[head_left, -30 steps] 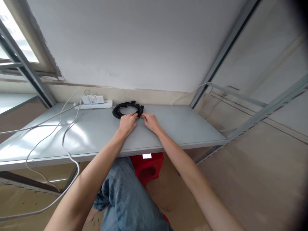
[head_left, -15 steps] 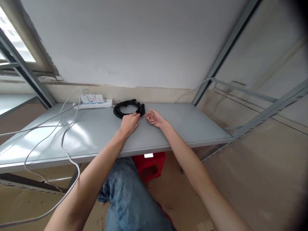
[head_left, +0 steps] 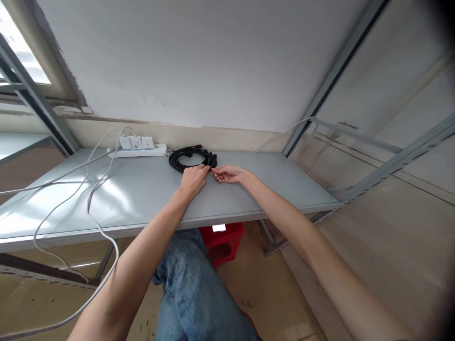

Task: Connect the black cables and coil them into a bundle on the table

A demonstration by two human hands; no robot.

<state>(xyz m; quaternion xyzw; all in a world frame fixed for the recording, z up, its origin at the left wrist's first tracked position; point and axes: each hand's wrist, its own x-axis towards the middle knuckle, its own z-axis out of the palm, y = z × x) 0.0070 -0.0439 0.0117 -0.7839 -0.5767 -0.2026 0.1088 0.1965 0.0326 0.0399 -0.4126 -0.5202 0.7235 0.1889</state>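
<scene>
A coil of black cable (head_left: 175, 162) lies flat on the grey shelf near the wall, with its plug ends bunched at the back and right. My left hand (head_left: 195, 178) is closed on the coil's front right edge, fingers curled over the strands. Right beside it, my right hand (head_left: 227, 174) has thumb and forefinger pinched together at the coil's right front. What sits in that pinch is too small to make out. The fingertips of both hands almost meet there.
Left of the coil stands a white power strip (head_left: 142, 151) with several white adapters (head_left: 136, 142) plugged in. White cables (head_left: 93, 201) run from it across the shelf (head_left: 256, 189) and over its front edge. Below is a red stool (head_left: 232, 237) with a bright phone-like rectangle (head_left: 219, 228) on it.
My right hand has moved slightly left to the coil, and its loosely curled fingers have closed into a pinch. My left hand stays on the coil.
</scene>
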